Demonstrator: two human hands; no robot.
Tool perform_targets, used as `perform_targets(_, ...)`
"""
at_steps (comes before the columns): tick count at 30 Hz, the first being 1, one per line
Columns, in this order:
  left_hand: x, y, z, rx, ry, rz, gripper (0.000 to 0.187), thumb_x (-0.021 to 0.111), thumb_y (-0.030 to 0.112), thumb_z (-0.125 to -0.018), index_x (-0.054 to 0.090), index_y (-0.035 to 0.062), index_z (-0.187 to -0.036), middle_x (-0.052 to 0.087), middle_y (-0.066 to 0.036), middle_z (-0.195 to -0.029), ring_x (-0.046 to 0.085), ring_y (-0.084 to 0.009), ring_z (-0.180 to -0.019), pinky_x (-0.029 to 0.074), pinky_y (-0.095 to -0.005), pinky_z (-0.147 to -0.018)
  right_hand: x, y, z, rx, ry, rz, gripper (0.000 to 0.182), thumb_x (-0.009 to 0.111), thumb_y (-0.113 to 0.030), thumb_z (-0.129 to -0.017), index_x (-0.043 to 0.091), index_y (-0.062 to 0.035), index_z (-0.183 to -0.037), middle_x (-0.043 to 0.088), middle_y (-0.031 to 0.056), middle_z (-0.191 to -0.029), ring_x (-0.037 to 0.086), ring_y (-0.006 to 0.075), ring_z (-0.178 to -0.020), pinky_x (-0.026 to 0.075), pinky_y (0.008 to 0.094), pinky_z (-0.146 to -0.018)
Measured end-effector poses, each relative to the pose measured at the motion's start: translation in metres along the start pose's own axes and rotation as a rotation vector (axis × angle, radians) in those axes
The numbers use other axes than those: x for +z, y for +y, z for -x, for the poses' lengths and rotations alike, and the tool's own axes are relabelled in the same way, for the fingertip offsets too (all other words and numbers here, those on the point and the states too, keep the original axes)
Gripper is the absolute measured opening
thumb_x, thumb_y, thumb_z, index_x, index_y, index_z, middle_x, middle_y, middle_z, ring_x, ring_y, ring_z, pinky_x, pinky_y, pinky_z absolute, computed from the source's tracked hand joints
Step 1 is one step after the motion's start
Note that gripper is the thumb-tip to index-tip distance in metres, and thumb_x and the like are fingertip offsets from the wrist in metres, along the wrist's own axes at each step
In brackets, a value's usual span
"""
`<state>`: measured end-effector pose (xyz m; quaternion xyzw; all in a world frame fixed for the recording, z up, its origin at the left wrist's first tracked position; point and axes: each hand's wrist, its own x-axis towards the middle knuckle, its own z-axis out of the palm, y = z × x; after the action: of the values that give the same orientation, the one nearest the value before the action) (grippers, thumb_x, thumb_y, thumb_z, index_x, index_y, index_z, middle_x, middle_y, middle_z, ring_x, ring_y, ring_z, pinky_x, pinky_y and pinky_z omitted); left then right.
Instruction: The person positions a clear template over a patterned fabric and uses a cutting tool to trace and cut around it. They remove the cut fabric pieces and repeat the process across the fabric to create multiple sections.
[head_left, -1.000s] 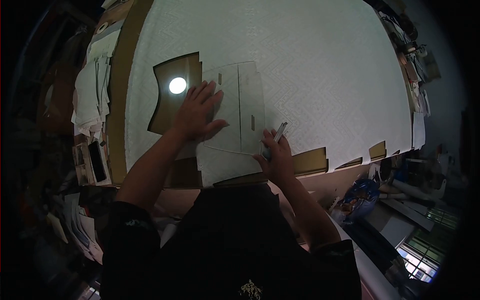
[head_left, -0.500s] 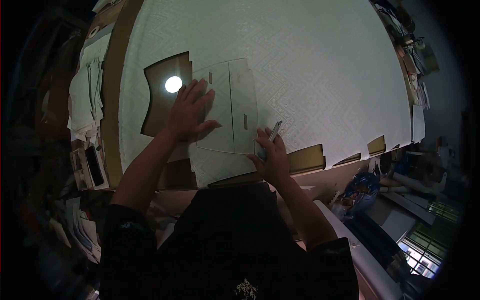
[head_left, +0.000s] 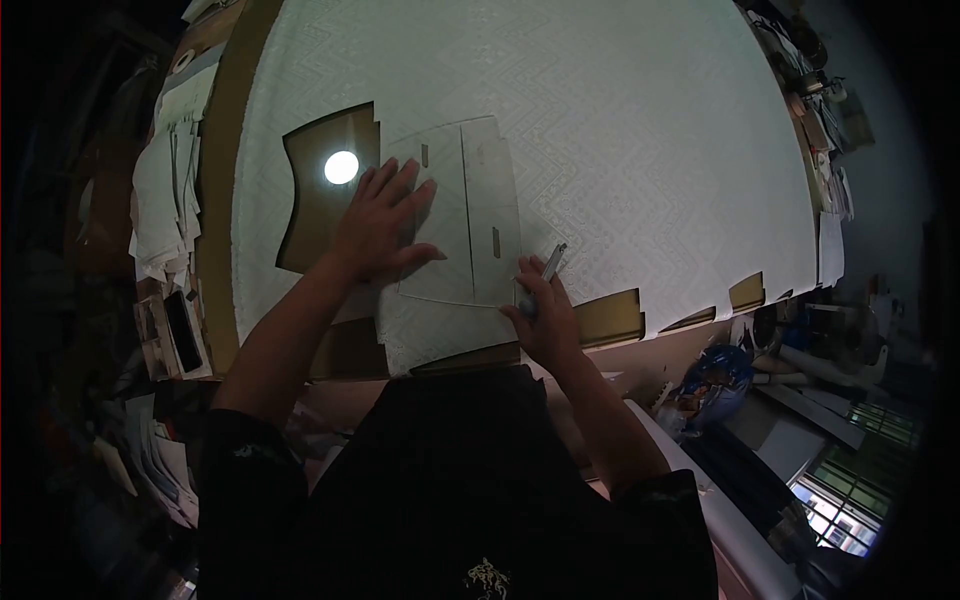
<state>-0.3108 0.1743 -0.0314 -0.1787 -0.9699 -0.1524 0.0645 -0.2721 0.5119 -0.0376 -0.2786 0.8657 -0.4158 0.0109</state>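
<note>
White patterned fabric covers most of the table. A pale flat template with two slots and a long dark line lies on it. My left hand rests flat with spread fingers on the template's left part. In my right hand, at the template's lower right corner, is a slim metallic tool, its tip pointing up and away from me. Left of the template, a cut-out in the fabric shows the brown surface beneath.
Stacked paper pieces lie along the left edge, above a dark phone-like object. More cut-outs run along the near edge. A blue bag sits below the table at right. Tools and papers line the far right edge.
The view has shifted slightly. Both hands keep nearly the same places on and beside the template, and the tool is still in my right hand.
</note>
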Motion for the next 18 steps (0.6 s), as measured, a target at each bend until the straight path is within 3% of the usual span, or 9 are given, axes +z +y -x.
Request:
perform_targets(6, -0.002, 0.0069, -0.0018, -0.02, -0.012, 0.005, 0.093, 0.073, 0.072, -0.082, 0.052, 0.0155, -0.153, 0.038, -0.018, -0.165, 0.031, -0.045, -0.154, 0.023, -0.061, -0.125, -0.0031, 0.0005, 0.0005, 0.007, -0.006, 0.047, 0.056, 0.085, -0.011, -0.083, 0.053, -0.0079, -0.13, 0.06, 0.0204, -0.148, 0.05, 0.0463, -0.141, 0.047, 0.0532, -0.112)
perform_targets(8, -0.0017, 0.0092, -0.0022, -0.035, 0.008, 0.012, 0.093, 0.08, 0.065, -0.079, 0.053, 0.0167, -0.154, 0.037, -0.015, -0.167, 0.032, -0.0443, -0.153, 0.024, -0.0593, -0.125, -0.0045, 0.0009, 0.0006, 0.019, -0.006, 0.051, 0.056, 0.085, -0.011, -0.083, 0.053, -0.0077, -0.129, 0.061, 0.0203, -0.147, 0.051, 0.0474, -0.14, 0.047, 0.0531, -0.112)
perform_targets(18, 0.0032, 0.0079, -0.003, -0.022, 0.055, 0.015, 0.091, 0.076, 0.07, -0.08, 0.056, 0.016, -0.151, 0.038, -0.016, -0.166, 0.032, -0.0434, -0.154, 0.024, -0.0603, -0.125, -0.0076, 0.0051, -0.0012, -0.024, 0.012, 0.055, 0.057, 0.086, -0.013, -0.082, 0.054, -0.0077, -0.129, 0.062, 0.0209, -0.145, 0.052, 0.0481, -0.138, 0.048, 0.0537, -0.11)
